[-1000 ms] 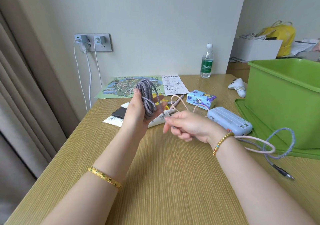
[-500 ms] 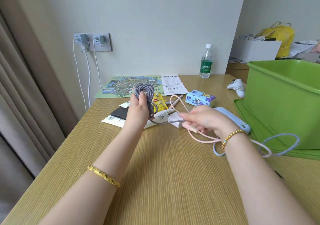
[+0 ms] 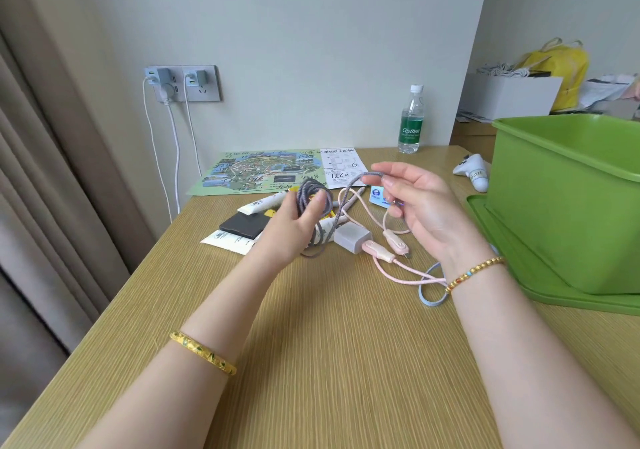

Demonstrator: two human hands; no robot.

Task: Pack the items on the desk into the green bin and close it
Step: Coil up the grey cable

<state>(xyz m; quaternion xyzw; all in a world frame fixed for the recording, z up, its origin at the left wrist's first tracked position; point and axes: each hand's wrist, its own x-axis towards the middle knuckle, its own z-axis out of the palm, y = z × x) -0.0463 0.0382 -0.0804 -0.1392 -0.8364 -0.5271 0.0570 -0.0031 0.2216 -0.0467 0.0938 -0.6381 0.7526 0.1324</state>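
My left hand (image 3: 294, 230) grips a coiled grey braided cable (image 3: 309, 196) above the desk's middle. My right hand (image 3: 420, 206) pinches the free end of that same cable between thumb and finger, palm turned up. A white charger block (image 3: 351, 239) with a pink cable (image 3: 388, 258) lies on the desk between my hands. The green bin (image 3: 568, 206) stands open at the right, on its green lid (image 3: 540, 275). A map (image 3: 256, 171), a black wallet (image 3: 244, 225), tubes and packets lie behind my left hand. A blue tissue pack (image 3: 377, 195) is partly hidden by my right hand.
A water bottle (image 3: 411, 119) stands at the wall. A white game controller (image 3: 472, 171) lies beside the bin. Wall sockets (image 3: 181, 83) with chargers and hanging white cords are at the left, with a curtain further left. A white box and yellow bag sit on a surface beyond the desk.
My right hand has lifted from the desk and turned palm up, drawing the grey cable's end up. My left hand has tilted down with the coil. The charger block now lies uncovered.
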